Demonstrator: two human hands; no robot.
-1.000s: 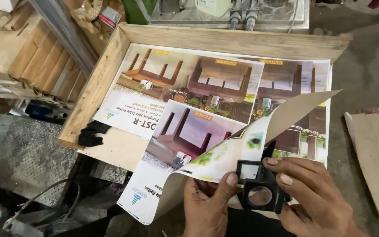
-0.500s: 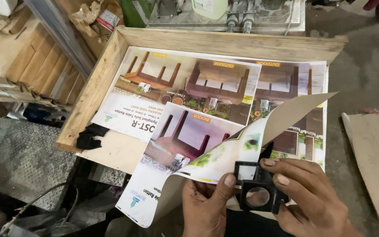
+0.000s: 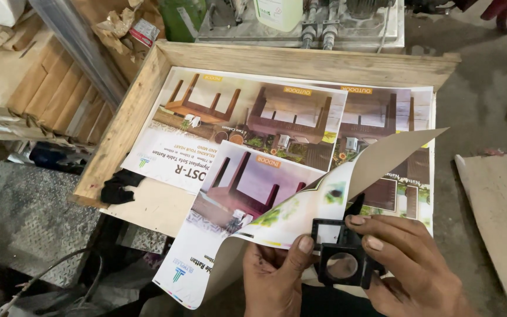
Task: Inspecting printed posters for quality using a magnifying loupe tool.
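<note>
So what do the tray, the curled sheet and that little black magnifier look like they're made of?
Tray: bare unfinished wood, grain showing. Curled sheet: thin coated paper, glossy printed face, plain grey-white back. Magnifier: black frame, likely plastic or painted metal, with a clear lens, probably glass.

I saw a shallow wooden tray (image 3: 130,117) carrying overlapping printed sheets (image 3: 242,117) of furniture pictures. A black rag (image 3: 118,186) lay at its eight o'clock corner, on a bare board (image 3: 154,205).
</note>
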